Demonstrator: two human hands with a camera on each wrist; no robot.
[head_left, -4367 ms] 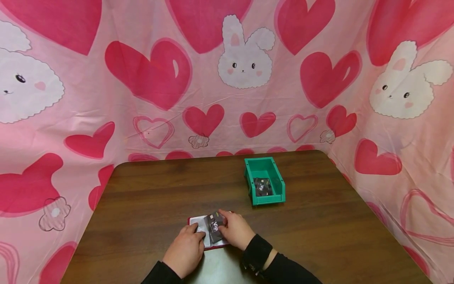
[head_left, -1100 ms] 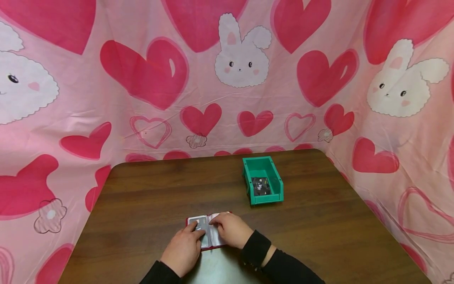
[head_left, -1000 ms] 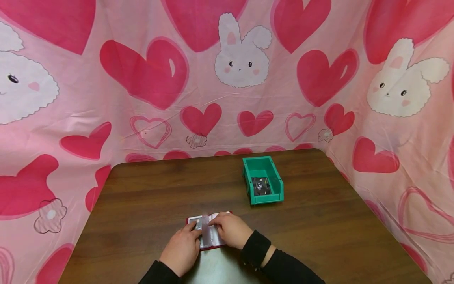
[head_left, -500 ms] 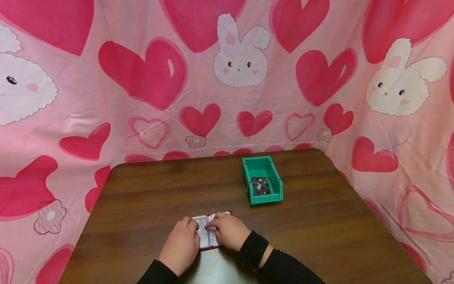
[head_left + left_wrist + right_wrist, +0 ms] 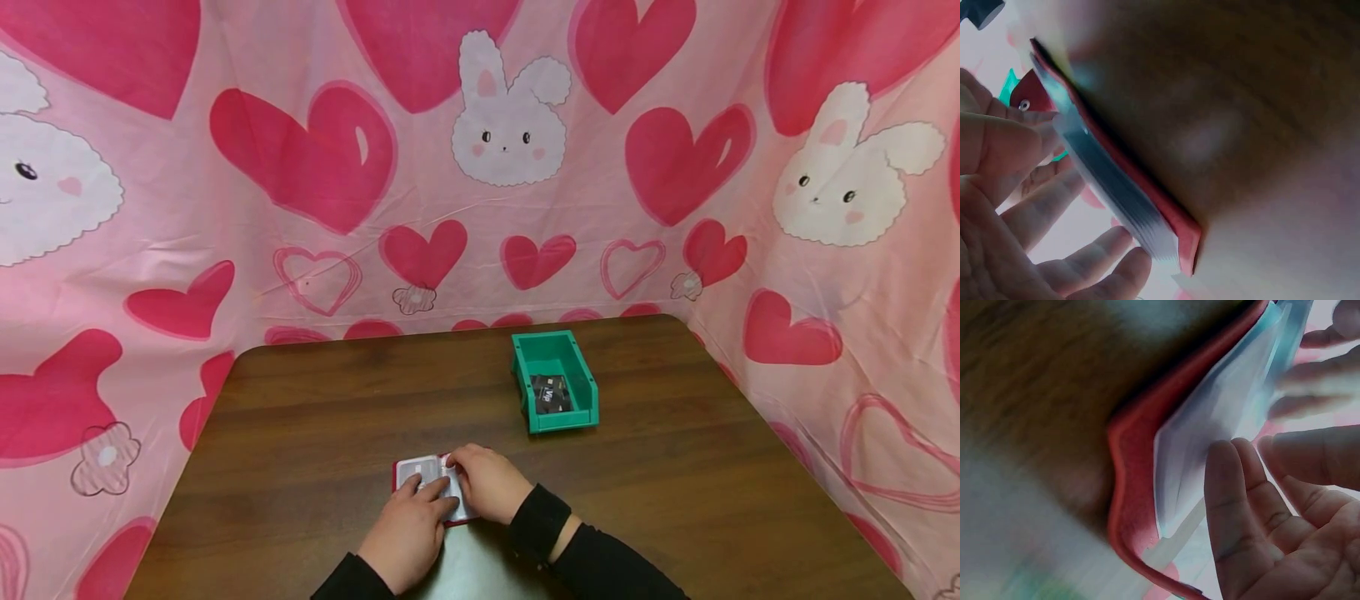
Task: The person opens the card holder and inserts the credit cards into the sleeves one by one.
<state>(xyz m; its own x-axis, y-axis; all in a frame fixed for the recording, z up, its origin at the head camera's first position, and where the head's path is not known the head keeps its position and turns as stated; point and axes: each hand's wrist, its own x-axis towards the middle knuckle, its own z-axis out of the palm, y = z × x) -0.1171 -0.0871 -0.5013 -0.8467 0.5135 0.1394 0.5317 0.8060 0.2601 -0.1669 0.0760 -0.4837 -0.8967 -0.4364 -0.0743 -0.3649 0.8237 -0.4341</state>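
Observation:
A card holder with a red cover and clear plastic sleeves lies open on the table in front of me. My left hand spreads its fingers over the sleeves, the fingertips reaching across the middle fold. From the other side, my right hand touches the right-hand sleeves near the upper part of the fold with its fingertips. In the left wrist view the stacked sleeves fan up above the red cover, and a flap with a metal snap shows behind the fingers. The right wrist view shows right fingers against a sleeve.
Farther back, a green bin holds black VIP cards. The brown wooden table ends at a pink cloth backdrop with hearts and rabbits.
The black VIP card pinched in my right hand earliest has left it. Sleeves have been turned; my left hand lifted, then moved right and spread over them. The bin stays put.

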